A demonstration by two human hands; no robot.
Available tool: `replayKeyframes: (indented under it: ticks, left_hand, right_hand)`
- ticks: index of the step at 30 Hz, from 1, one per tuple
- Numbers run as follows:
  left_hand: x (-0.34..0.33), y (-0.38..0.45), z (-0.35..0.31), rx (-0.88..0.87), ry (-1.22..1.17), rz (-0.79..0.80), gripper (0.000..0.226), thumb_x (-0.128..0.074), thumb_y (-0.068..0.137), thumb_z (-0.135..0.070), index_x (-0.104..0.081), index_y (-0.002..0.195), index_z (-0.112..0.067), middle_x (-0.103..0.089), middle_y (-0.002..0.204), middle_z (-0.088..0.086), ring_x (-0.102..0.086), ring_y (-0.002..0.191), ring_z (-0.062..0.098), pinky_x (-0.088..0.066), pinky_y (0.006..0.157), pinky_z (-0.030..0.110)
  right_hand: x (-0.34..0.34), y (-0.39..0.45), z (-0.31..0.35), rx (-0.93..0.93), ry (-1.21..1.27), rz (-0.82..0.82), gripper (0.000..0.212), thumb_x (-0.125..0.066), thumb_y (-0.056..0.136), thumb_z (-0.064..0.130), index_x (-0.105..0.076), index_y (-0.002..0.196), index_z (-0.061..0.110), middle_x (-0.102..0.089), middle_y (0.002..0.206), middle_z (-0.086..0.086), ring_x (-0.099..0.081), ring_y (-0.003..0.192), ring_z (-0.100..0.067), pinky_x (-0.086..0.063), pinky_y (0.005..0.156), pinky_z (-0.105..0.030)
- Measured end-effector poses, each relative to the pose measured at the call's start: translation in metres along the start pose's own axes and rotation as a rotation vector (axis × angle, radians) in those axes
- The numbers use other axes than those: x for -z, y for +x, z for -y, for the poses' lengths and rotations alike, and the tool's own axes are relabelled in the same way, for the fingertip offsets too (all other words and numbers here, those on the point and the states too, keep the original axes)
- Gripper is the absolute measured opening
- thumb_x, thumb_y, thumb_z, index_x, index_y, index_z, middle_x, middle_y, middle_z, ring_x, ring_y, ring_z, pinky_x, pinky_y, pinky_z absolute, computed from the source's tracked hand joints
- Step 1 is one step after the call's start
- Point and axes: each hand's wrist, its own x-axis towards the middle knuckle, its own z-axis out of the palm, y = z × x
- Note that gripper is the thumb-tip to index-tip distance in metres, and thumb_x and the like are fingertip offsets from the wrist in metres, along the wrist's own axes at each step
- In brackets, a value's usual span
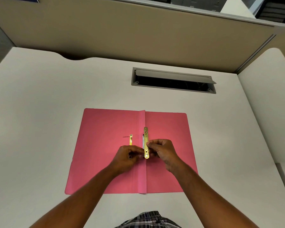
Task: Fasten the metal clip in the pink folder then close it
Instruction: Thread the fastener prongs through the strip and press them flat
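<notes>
The pink folder (104,129) lies open flat on the white desk, its spine fold running toward me down the middle. A gold metal clip bar (146,137) lies along the spine just right of the fold. My right hand (163,152) pinches the bar near its middle from the right. My left hand (128,153) has its fingers closed at the bar's near end; what they grip is hidden. A second gold prong piece (130,139) sticks out on the left leaf, partly covered by my left hand.
A grey cable hatch (173,79) with its lid raised is set into the white desk (39,112) beyond the folder. A beige partition wall (122,27) stands behind the desk. Another desk surface (270,96) adjoins on the right.
</notes>
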Motion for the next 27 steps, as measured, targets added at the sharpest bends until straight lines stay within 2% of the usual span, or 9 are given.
replayKeyframes:
  ticks: [3,8,14,22,27]
  left_hand:
    - [0.001,-0.001,0.0,0.016,0.004,0.015,0.021,-0.075,0.083,-0.004,-0.079,0.099,-0.018,-0.078,0.095,-0.007,-0.072,0.09,0.008,-0.057,0.086,0.026]
    - [-0.004,0.002,-0.001,-0.007,0.14,-0.079,0.023,-0.072,0.085,-0.004,-0.079,0.1,-0.019,-0.078,0.094,-0.01,-0.071,0.083,0.0,-0.053,0.078,0.017]
    - [-0.007,0.004,0.0,-0.068,0.293,-0.098,0.022,-0.07,0.088,-0.01,-0.078,0.106,-0.018,-0.078,0.098,-0.005,-0.069,0.081,0.004,-0.055,0.077,0.024]
    - [-0.01,0.005,-0.002,-0.145,0.382,-0.128,0.021,-0.07,0.084,-0.005,-0.079,0.1,-0.015,-0.077,0.093,0.001,-0.066,0.082,0.017,-0.052,0.076,0.03]
    - [-0.011,0.005,-0.004,-0.168,0.451,-0.121,0.018,-0.07,0.084,-0.005,-0.079,0.097,-0.013,-0.076,0.095,0.003,-0.064,0.086,0.025,-0.05,0.079,0.036]
  right_hand:
    - [0.002,0.001,0.0,-0.004,0.0,-0.006,0.002,-0.079,0.087,0.011,-0.08,0.086,0.01,-0.077,0.071,-0.008,-0.069,0.054,-0.013,-0.054,0.052,-0.021]
    - [0.002,0.003,0.0,-0.009,0.04,0.002,0.001,-0.078,0.087,0.007,-0.079,0.087,0.008,-0.078,0.074,-0.01,-0.071,0.059,-0.013,-0.06,0.056,-0.024]
    - [0.002,0.004,-0.002,-0.012,0.047,0.009,0.002,-0.078,0.088,0.007,-0.079,0.088,0.008,-0.078,0.078,-0.01,-0.072,0.063,-0.014,-0.061,0.059,-0.025]
    - [0.002,0.007,-0.004,-0.018,0.053,0.015,0.006,-0.078,0.088,0.008,-0.079,0.092,0.004,-0.079,0.084,-0.016,-0.072,0.067,-0.017,-0.061,0.064,-0.029]
    - [-0.001,0.009,-0.004,-0.018,0.06,0.021,0.006,-0.078,0.089,0.007,-0.078,0.093,0.003,-0.077,0.08,-0.013,-0.07,0.064,-0.017,-0.061,0.063,-0.028]
